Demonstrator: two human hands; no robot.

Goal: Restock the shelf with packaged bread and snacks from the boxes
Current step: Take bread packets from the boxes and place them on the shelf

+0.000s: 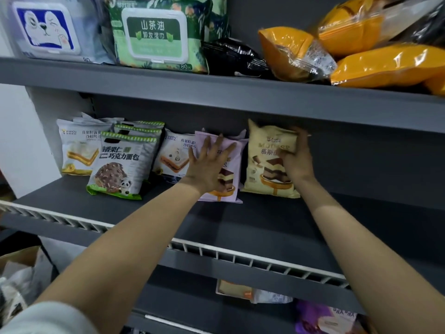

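Steady the purple packet (231, 150) with the flat, open left hand (207, 162) while seating the cream packet (267, 162) (gripped by the right hand (295, 157)) upright beside it.

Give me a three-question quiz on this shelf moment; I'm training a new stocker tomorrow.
1. True or false: the left hand lies with straight, spread fingers on the purple mousse bread pack.
2. Which pack does the right hand grip?
A. green panda chocolate bread pack
B. cream mousse bread pack
C. green wet wipes pack
3. Fill in: the orange bags lie on the ____ shelf, above the bread.

Key: 1 true; 2 B; 3 upper
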